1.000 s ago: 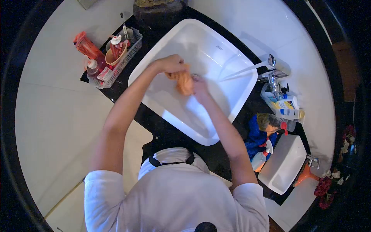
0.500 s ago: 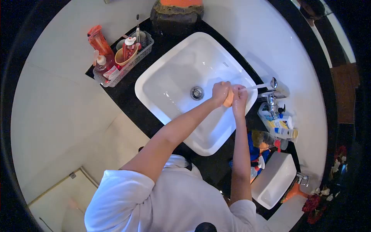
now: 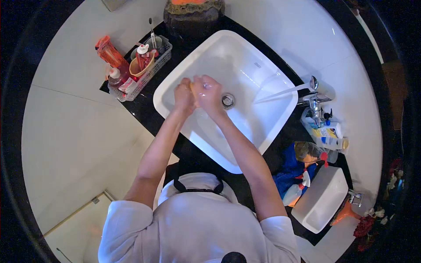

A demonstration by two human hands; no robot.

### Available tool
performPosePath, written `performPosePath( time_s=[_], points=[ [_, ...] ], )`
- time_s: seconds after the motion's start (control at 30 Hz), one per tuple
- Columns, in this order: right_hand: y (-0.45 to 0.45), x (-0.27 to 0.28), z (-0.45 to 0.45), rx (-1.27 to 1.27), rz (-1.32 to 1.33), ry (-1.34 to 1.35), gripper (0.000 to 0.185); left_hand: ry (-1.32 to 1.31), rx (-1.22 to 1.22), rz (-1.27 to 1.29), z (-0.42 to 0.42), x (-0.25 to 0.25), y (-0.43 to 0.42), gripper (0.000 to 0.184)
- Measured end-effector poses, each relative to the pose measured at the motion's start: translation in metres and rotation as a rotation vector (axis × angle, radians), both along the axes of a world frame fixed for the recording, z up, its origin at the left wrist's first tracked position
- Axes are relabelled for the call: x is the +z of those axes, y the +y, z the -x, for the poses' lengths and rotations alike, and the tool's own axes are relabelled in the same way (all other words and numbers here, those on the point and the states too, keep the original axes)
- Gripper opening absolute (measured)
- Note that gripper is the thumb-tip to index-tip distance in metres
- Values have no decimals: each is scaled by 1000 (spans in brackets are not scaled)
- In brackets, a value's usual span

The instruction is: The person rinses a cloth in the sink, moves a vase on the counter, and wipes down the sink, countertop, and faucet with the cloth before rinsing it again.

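Note:
Over the left part of the white sink (image 3: pixel 169 98), my two hands are pressed together. My left hand (image 3: pixel 184 97) is closed, knuckles up. Against it my right hand (image 3: pixel 208 93) is also closed, wet and shiny on its back. An orange sponge-like piece (image 3: pixel 193 89) shows only as a sliver between them; the fingers cover the rest. To the right of my hands, water (image 3: pixel 280 94) runs from the chrome tap (image 3: pixel 313 90) into the basin. The round metal drain (image 3: pixel 228 101) lies just right of my right hand.
A grey basket (image 3: pixel 147 73) with pump bottles, a cup and a toothbrush stands at the left. On the right are several bottles (image 3: pixel 331 131), a blue cloth (image 3: pixel 284 175), a spray bottle (image 3: pixel 294 193) and a small white basin (image 3: pixel 322 197). Black countertop (image 3: pixel 144 107) surrounds the sink.
Both hands have moved left, from beside the running water to the sink's left side. The orange sponge-like piece went with them and is now mostly covered. The water now falls freely into the basin.

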State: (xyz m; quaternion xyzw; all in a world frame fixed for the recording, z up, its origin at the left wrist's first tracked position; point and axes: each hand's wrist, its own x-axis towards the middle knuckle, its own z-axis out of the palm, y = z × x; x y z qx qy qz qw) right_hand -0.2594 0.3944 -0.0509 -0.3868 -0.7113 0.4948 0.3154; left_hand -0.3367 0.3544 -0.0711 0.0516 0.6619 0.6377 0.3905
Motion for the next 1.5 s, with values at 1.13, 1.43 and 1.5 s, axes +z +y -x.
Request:
performPosePath(
  time_s=[1.13, 1.43, 1.5],
  points=[
    [95, 19, -162, -345, 1052, 768, 43, -298, -282, 15, -98, -18, 31, 31],
    [113, 32, -132, -175, 831, 333, 43, 530, -578, -59, -156, -67, 64, 25],
    [121, 27, -121, -165, 448, -93, 41, 563, -619, -141, -155, -83, 62, 21]
  ],
)
